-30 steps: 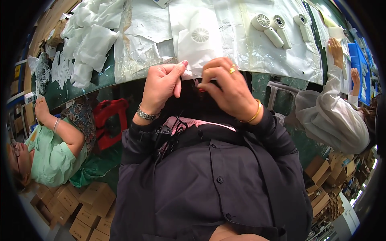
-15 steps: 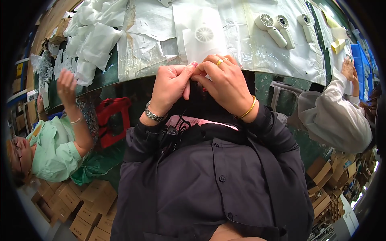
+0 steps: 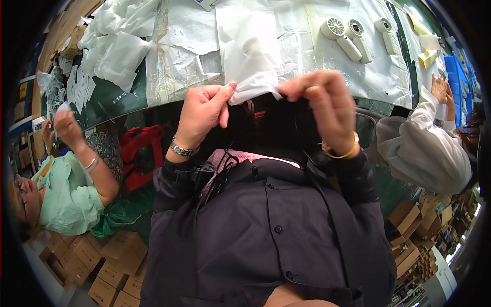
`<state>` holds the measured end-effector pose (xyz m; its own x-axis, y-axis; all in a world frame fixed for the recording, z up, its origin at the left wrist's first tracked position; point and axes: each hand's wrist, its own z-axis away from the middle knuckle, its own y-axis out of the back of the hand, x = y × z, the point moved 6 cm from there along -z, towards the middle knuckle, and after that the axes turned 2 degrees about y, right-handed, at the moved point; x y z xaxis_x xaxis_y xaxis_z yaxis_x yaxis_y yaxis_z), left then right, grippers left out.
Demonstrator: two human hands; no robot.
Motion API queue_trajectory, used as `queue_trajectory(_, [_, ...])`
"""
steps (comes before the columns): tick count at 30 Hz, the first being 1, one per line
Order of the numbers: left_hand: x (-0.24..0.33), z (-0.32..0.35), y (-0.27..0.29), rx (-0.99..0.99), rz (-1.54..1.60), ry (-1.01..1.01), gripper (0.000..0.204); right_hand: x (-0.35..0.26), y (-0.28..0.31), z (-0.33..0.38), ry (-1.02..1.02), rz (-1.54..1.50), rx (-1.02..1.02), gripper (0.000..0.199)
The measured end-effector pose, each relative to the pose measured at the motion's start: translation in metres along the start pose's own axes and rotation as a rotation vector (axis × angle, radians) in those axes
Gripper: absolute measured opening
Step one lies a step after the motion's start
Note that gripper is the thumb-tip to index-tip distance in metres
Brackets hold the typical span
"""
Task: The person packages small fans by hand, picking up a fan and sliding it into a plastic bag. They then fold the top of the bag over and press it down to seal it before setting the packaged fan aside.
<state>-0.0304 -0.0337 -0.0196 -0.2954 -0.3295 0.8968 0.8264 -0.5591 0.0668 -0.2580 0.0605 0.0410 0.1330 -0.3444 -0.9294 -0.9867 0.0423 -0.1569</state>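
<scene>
A translucent white plastic bag [image 3: 236, 48] lies on the table in front of me, a round fan head [image 3: 251, 47] showing faintly through it. Its near end is folded and creased over the table's edge. My left hand [image 3: 207, 107] pinches the left corner of that end between thumb and forefinger. Smeared by motion, my right hand [image 3: 330, 107] has its fingertips at the bag's right corner; whether they grip it I cannot tell.
Several white handheld fans [image 3: 340, 38] lie at the right. Crumpled white bags [image 3: 115, 56] pile up at the left. Co-workers sit on both sides, one in a green shirt [image 3: 71, 189], one in a white top [image 3: 427, 146]. Cardboard boxes [image 3: 120, 261] stand on the floor.
My hands have moved apart, the right one swinging rightward. The bag's near end now shows spread between them, and the fan head looks fainter. The left co-worker's hand has lowered.
</scene>
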Motion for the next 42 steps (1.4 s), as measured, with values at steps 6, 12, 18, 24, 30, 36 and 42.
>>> queue_trajectory(6, [-0.003, 0.014, 0.025, 0.002, -0.063, 0.003, 0.041, -0.017, 0.108, 0.041, -0.227, 0.772, 0.438, 0.013])
queue_trajectory(12, [0.038, 0.034, 0.033, 0.459, -0.603, -0.767, 0.020, -0.021, 0.063, 0.047, 0.321, 1.440, 0.160, 0.031])
queue_trajectory(18, [0.047, 0.025, -0.003, 0.383, -0.943, -1.063, 0.043, 0.018, -0.005, 0.022, 0.361, 1.286, -0.061, 0.048])
queue_trajectory(24, [0.050, 0.008, -0.004, 0.322, -0.934, -1.070, 0.028, 0.029, -0.015, -0.001, 0.442, 1.250, -0.101, 0.038])
queue_trajectory(30, [0.058, -0.001, -0.001, 0.347, -0.727, -0.955, 0.008, 0.028, -0.007, -0.022, 0.329, 0.967, 0.033, 0.007])
queue_trajectory(36, [0.054, -0.028, 0.006, 0.484, -0.523, -0.685, 0.015, 0.040, -0.004, -0.042, 0.107, 0.980, 0.164, 0.023])
queue_trajectory(42, [0.048, -0.044, 0.003, 0.528, -0.609, -0.626, 0.019, 0.056, 0.001, -0.049, -0.026, 1.013, 0.230, 0.038])
